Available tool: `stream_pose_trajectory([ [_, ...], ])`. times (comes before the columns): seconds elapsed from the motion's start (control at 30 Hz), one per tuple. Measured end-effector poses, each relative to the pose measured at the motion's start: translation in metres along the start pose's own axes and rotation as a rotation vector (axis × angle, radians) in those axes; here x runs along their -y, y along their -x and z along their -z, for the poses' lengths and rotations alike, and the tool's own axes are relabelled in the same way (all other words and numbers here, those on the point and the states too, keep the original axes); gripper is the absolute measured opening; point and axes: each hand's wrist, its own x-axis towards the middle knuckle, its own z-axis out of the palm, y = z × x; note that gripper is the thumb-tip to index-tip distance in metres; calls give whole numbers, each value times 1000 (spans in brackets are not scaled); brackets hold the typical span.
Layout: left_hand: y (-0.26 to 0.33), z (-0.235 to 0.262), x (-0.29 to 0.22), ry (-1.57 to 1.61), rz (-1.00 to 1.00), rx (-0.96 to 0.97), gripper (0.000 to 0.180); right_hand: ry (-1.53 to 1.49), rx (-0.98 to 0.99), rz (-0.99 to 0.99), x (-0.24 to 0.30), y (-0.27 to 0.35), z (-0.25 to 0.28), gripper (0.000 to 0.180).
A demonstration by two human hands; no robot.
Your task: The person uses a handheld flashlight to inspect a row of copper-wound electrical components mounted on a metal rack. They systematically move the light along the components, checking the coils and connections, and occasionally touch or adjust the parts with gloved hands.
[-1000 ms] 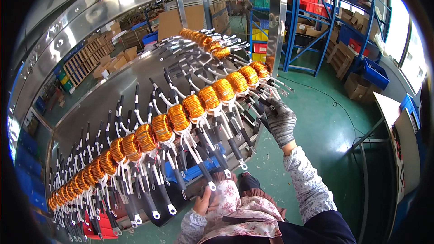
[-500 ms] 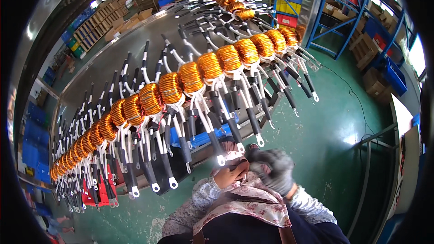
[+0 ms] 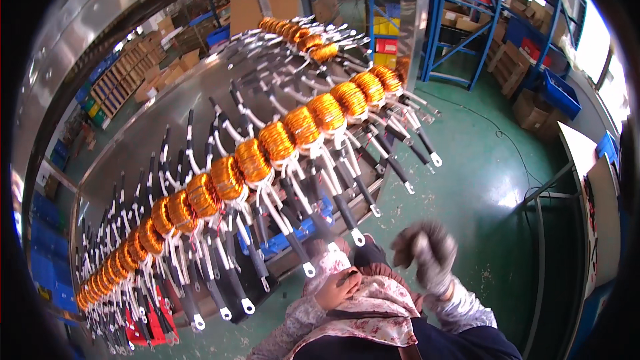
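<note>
"How are the fingers of the left hand [image 3: 337, 289] being held?"

"They are being held curled before the flowered apron [image 3: 381, 301]. A dark shape is showing at their tips; whether it is being gripped cannot be told. The gloved right hand [image 3: 427, 253] is being blurred, its fingers seemingly bent, its grip likewise unclear."

"And the copper-wound coils [image 3: 276, 141]?"

"They are being borne in a long row by the metal table [image 3: 203, 90], apart from both hands. Cables [image 3: 299, 249] are jutting past its near edge, above a blue bin [image 3: 275, 247]."

"Farther out?"

"A second row of coils [image 3: 287, 30] is being borne toward the far end; beyond the table, boxes are being held by a blue rack [image 3: 485, 33]."

"What could go wrong?"

"A ring end [image 3: 309, 269] could be caught by a sleeve [image 3: 468, 312], since many are pointing toward the body; a coil might be dragged off."

"Any writing?"

"No brand, label or lettering is being made out."
</note>
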Motion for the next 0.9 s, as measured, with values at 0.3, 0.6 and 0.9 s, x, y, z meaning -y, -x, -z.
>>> stream_pose_trajectory([
  [0.3,13,9,4,101,-5,-152,31,702,-268,100,-31,-130,75,26],
  [0.6,27,28,21,86,-52,-238,33,189,-210,-129,-28,-144,56,21],
  [0.9,22,30,34,77,-57,-236,31,53,-175,-255,0,-168,44,20],
])
